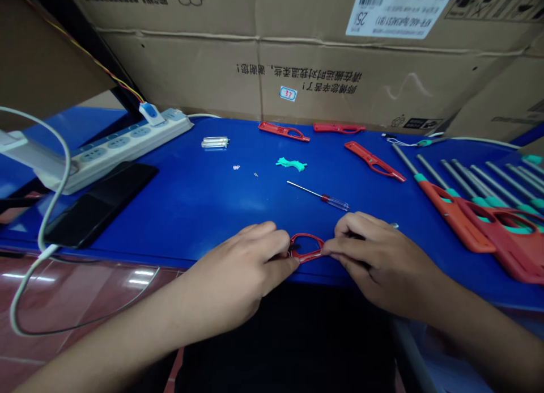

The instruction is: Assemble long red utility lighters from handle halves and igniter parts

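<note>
A red plastic housing (310, 256) with an oval opening is held between both hands at the table's front edge. My left hand (255, 257) pinches its left end, where a small dark part shows beside the fingertips. At the right end, the closed fingers of my right hand (368, 251) grip the housing; what else may be inside them is hidden. Beyond the hands lies a screwdriver (325, 198) with a clear and red handle. Farther back are a turquoise plastic piece (291, 164) and red housing halves (374, 161).
Finished-looking red lighters (461, 217) with metal tubes lie at the right. On the left are a black phone (100, 206), a white power strip (123, 149) and a cable. A cardboard box (297, 58) stands along the back of the blue table (212, 206).
</note>
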Available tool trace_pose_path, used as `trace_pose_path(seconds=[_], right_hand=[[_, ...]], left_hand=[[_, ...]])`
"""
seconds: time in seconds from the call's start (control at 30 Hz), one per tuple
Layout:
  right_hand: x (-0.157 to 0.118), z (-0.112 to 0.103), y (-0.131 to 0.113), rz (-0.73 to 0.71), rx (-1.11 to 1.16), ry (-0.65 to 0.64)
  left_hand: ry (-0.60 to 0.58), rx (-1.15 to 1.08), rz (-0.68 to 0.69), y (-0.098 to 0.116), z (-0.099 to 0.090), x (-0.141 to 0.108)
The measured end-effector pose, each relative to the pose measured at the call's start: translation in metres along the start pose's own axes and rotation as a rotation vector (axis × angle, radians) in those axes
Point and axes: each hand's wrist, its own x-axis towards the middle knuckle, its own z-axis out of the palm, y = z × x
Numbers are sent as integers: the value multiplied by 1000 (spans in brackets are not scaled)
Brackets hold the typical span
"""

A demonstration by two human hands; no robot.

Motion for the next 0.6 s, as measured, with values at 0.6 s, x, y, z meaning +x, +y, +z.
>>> trace_pose_path(seconds=[0.6], right_hand=[[-2,13,-13,-103,6,68]], left_hand=[[264,-64,-17,3,18,-7]])
